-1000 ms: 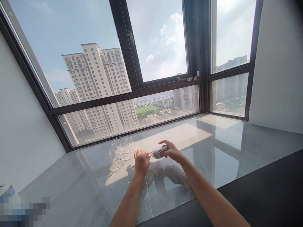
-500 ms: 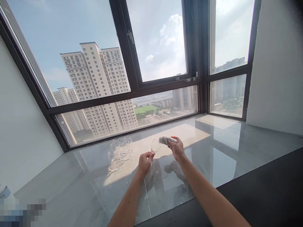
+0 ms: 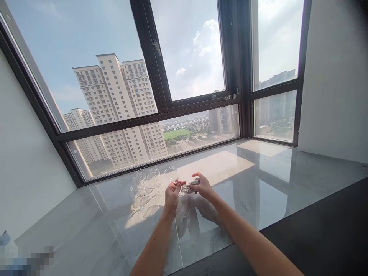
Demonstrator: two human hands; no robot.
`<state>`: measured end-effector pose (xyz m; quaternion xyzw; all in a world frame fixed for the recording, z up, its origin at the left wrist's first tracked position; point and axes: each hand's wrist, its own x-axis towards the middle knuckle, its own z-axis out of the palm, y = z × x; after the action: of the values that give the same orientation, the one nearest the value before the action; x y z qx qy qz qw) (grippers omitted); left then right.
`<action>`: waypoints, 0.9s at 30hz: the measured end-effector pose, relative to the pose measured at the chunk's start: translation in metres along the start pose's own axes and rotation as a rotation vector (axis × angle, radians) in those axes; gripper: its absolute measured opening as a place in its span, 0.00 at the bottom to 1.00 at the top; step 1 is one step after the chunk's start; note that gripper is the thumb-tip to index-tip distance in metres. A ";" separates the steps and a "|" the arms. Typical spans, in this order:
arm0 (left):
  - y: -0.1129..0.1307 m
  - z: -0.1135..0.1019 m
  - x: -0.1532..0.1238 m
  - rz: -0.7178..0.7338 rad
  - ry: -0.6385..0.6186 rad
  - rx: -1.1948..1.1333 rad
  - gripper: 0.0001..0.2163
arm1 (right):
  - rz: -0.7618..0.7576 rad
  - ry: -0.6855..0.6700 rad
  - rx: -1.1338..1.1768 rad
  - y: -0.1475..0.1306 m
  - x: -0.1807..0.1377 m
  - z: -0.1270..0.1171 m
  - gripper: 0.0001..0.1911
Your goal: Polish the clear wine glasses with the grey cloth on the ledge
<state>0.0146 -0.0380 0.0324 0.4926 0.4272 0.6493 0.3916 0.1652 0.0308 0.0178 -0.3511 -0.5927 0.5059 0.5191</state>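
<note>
My left hand [image 3: 172, 194] pinches the stem of a clear wine glass [image 3: 171, 174], whose bowl tilts up and to the left above the hand. My right hand [image 3: 202, 186] is closed on a small grey cloth [image 3: 192, 185] pressed against the glass's foot. Both hands hover just over a glossy marble sill [image 3: 258, 184]. Left of my hands, several more empty wine glasses [image 3: 143, 184] stand grouped on the sill.
A large black-framed window [image 3: 161, 103] runs along the far edge of the sill, with tower blocks outside. White walls close off both ends. A dark floor or ledge [image 3: 316, 234] lies at the near right. A blurred patch sits at the lower left corner.
A second ago the cloth was inside the bowl. It came out, the glass swung so its bowl points left, and the cloth now meets the foot.
</note>
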 end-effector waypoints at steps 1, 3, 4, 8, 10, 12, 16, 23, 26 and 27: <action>0.001 0.000 0.000 0.000 0.011 -0.009 0.18 | 0.008 -0.034 -0.005 -0.001 -0.001 0.001 0.26; 0.002 -0.001 0.000 0.008 0.017 0.000 0.18 | 0.031 -0.108 0.011 -0.004 -0.005 0.001 0.25; 0.001 -0.001 0.001 0.015 0.022 0.004 0.18 | 0.047 -0.146 0.031 -0.007 -0.007 0.000 0.24; -0.003 -0.005 0.005 -0.002 0.056 -0.035 0.17 | 0.141 -0.293 0.142 -0.017 -0.014 -0.006 0.23; -0.005 -0.007 0.007 -0.008 0.066 -0.046 0.16 | 0.177 -0.323 0.201 -0.018 -0.015 -0.008 0.23; -0.006 -0.009 0.009 -0.004 0.073 -0.046 0.16 | 0.200 -0.307 0.253 -0.017 -0.014 -0.009 0.24; -0.008 -0.013 0.011 -0.062 0.124 -0.061 0.14 | 0.241 -0.202 0.373 -0.011 -0.007 -0.009 0.26; -0.034 -0.016 0.016 -0.048 0.172 0.287 0.11 | 0.020 0.575 0.351 -0.007 0.007 -0.024 0.29; -0.050 -0.006 0.025 -0.023 0.066 0.340 0.11 | -0.031 0.825 0.185 -0.009 0.008 -0.030 0.27; -0.055 -0.001 0.031 -0.015 0.037 0.361 0.10 | -0.035 0.856 0.155 -0.010 0.008 -0.031 0.26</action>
<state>0.0118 0.0087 -0.0101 0.5395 0.5478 0.5680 0.2935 0.1943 0.0433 0.0278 -0.4794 -0.2901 0.3488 0.7512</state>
